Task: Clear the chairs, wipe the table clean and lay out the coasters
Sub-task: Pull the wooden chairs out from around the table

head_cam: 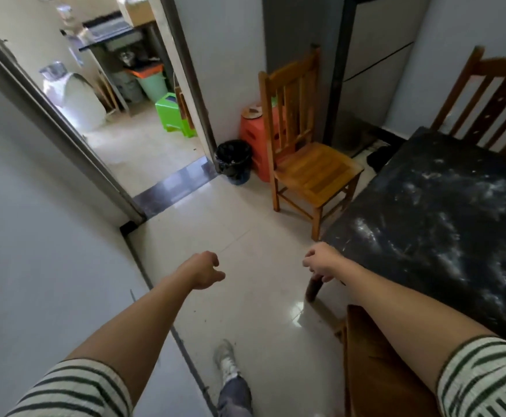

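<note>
A black table (444,224) fills the right side, its top smeared with white powder. A wooden chair (311,167) stands off the table's far left corner with a bare seat. A second wooden chair (486,94) stands behind the table at the far right. Part of a third chair (378,365) shows at the bottom right, under my right forearm. My left hand (205,270) hangs over the floor with loosely curled fingers and holds nothing. My right hand (320,261) hovers by the table's near left corner, fingers loosely curled, holding nothing. No coasters are in view.
A black waste bin (234,161) and a stack of orange-red plastic stools (254,142) stand by the wall left of the chair. An open doorway leads to a kitchen with a green stool (173,114). A grey fridge (375,64) stands behind. A wall closes the left side.
</note>
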